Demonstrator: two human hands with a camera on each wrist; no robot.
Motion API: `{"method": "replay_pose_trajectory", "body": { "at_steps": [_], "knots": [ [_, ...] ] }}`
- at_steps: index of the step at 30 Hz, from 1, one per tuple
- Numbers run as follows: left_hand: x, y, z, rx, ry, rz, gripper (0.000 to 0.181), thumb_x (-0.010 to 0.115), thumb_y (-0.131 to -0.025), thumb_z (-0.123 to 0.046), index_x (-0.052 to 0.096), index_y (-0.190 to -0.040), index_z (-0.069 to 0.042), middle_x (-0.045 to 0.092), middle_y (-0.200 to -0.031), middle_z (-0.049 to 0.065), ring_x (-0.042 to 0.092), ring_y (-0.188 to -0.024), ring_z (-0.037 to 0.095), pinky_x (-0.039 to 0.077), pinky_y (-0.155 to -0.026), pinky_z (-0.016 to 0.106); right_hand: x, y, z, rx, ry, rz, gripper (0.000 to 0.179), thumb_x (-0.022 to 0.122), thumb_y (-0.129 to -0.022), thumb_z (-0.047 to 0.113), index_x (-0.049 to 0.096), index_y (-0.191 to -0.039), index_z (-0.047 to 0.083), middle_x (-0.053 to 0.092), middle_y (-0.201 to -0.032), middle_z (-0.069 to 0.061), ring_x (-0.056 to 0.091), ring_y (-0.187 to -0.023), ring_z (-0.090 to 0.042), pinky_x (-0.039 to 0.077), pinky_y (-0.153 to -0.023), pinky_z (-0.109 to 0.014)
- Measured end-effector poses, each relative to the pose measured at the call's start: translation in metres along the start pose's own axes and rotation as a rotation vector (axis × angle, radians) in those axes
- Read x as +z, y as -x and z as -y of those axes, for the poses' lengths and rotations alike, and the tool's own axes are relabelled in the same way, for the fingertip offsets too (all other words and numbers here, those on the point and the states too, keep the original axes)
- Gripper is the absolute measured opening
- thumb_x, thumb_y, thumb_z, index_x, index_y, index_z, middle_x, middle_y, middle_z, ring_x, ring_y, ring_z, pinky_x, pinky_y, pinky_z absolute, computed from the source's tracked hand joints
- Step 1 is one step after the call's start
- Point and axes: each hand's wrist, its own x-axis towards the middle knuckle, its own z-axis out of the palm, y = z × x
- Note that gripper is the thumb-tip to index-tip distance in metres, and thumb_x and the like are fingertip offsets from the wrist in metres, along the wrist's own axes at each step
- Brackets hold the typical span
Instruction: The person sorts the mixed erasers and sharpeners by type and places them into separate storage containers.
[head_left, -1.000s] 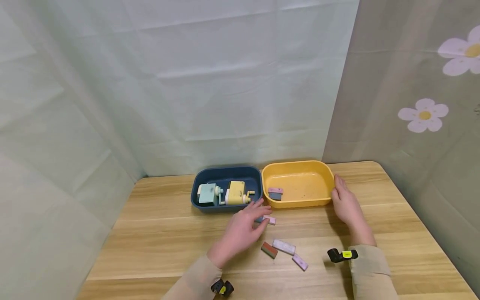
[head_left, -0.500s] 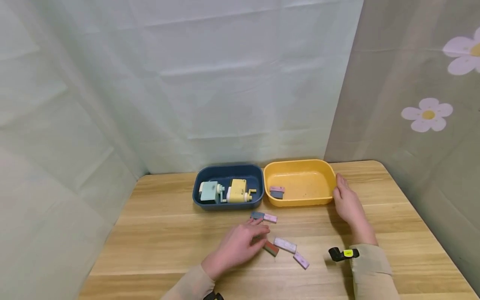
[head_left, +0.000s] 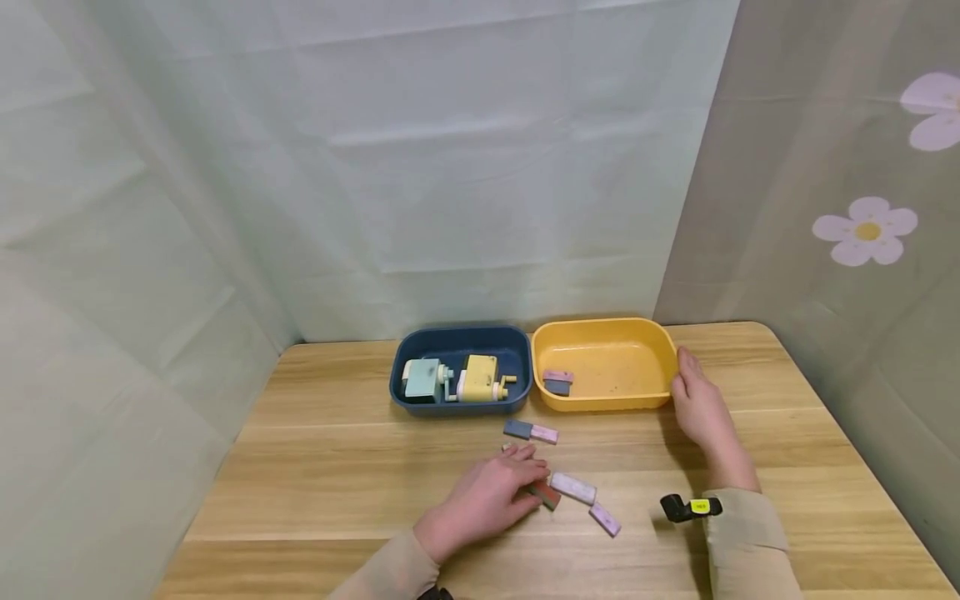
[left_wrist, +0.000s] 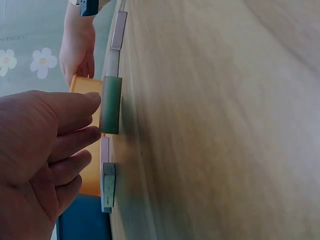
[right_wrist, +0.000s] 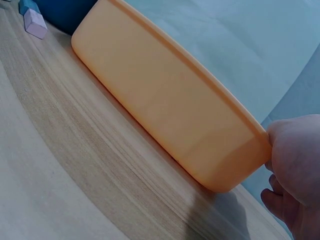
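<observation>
Soft pale cloth (head_left: pixel 480 167) hangs behind a wooden table (head_left: pixel 337 467), and on the brown part of the cloth we see big white flowers (head_left: pixel 867 232). Our left hand (head_left: pixel 489 498) is low over the table, with its thumb and fingers apart and a little bent. Right at the fingertips lies a red and green block (head_left: pixel 547 497). We see its red top from above and its green side from the wrist, by the thumb and pointing finger. We can't tell if they touch it. A pale block (left_wrist: pixel 109 190) is near the other fingers, and from above the hand hides most of it. Just right of the red and green block is a whitish block (head_left: pixel 573 487), then a small pink block (head_left: pixel 605 519) by its end. A bit farther off, toward the tubs, is a blue and pink bar (head_left: pixel 517 428). Our right hand (head_left: pixel 702 408) rests on the right end of a yellow tub (head_left: pixel 615 367), with fingers along the outside. In that tub's left corner sits a pink and blue piece (head_left: pixel 557 382). Next to it, a dark blue tub (head_left: pixel 457 409) holds a mint box (head_left: pixel 423 379) and a yellow box (head_left: pixel 478 377), each with a little crank.
</observation>
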Motion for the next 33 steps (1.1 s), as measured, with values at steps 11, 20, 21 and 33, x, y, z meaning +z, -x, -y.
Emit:
{"method": "replay_pose_trajectory", "body": {
  "at_steps": [11,20,21,33],
  "knots": [
    [0.012,0.003,-0.002,0.065,-0.080,-0.009,0.035,0.077,-0.101,-0.023,0.075,-0.134,-0.014,0.072,-0.137,-0.003,0.059,-0.140,0.022,0.046,-0.118,0.044,0.004,0.002,0.000,0.009,-0.003,0.028,0.060,0.028,-0.116,0.019,0.014,-0.164,-0.012,0.013,-0.171,-0.035,0.015,-0.158,-0.053,0.015,-0.127,-0.065],
    [0.015,0.001,-0.004,0.024,-0.100,-0.019,0.032,0.078,-0.100,-0.020,0.078,-0.132,-0.017,0.072,-0.136,-0.005,0.059,-0.139,0.018,0.045,-0.118,0.040,0.003,0.001,-0.001,0.016,0.005,0.026,0.059,0.028,-0.116,0.020,0.015,-0.164,-0.012,0.015,-0.170,-0.035,0.016,-0.157,-0.054,0.016,-0.127,-0.065],
    [0.014,0.000,-0.004,0.023,-0.100,-0.019,0.031,0.078,-0.100,-0.020,0.078,-0.131,-0.017,0.072,-0.136,-0.005,0.060,-0.139,0.018,0.046,-0.118,0.041,0.002,0.000,-0.001,0.014,0.006,0.024,0.059,0.028,-0.116,0.020,0.015,-0.164,-0.012,0.016,-0.170,-0.035,0.016,-0.157,-0.054,0.017,-0.127,-0.065],
    [0.011,-0.003,-0.003,0.013,-0.091,-0.015,0.028,0.079,-0.100,-0.021,0.080,-0.128,-0.019,0.073,-0.134,-0.005,0.061,-0.137,0.017,0.048,-0.116,0.040,-0.001,-0.001,-0.002,0.001,0.007,0.016,0.059,0.029,-0.116,0.019,0.017,-0.164,-0.013,0.017,-0.169,-0.036,0.017,-0.157,-0.055,0.017,-0.127,-0.065]
  ]
}}
